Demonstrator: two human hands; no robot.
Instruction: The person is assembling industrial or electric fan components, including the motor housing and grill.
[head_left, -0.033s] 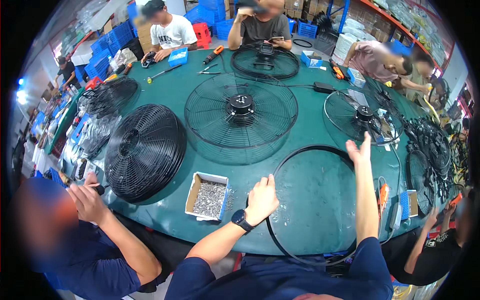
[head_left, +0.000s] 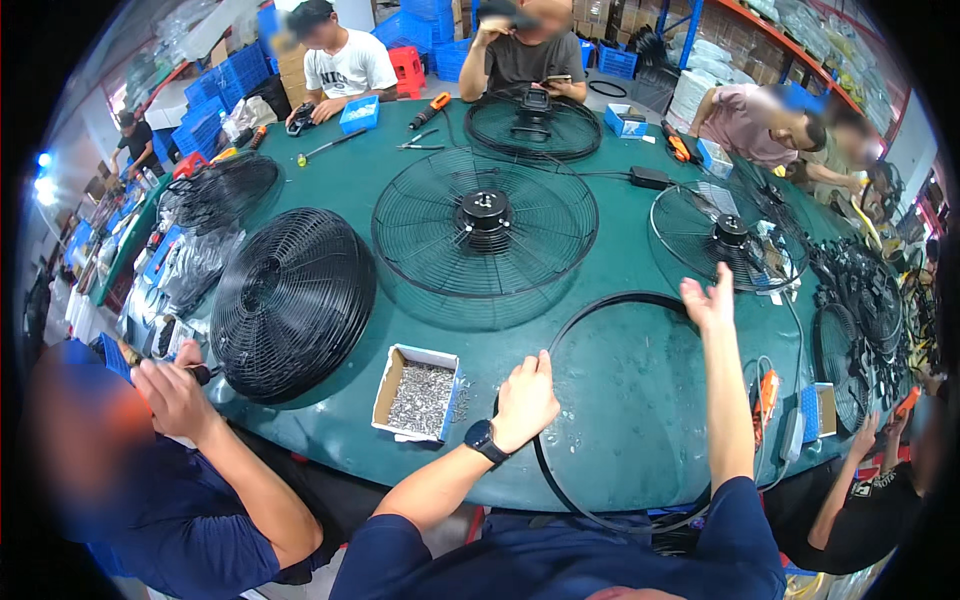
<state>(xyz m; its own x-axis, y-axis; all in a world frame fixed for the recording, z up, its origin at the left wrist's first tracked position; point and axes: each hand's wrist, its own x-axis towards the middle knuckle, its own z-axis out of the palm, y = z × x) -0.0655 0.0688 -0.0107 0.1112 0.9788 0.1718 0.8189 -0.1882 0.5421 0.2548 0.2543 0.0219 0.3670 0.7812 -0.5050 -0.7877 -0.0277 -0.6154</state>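
- The step in hand looks like steadying the black ring (head_left: 640,297), flat on the green table (head_left: 620,430), near side overhanging; shifting it evenly calls for both hands.
- Left hand (head_left: 527,402): curled on the ring's left side.
- Right hand (head_left: 709,304): open, fingers apart, beside the ring; contact unclear.

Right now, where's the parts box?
Head view, lower left of centre: parts box on the green table, between the black grille stack and the left hand.
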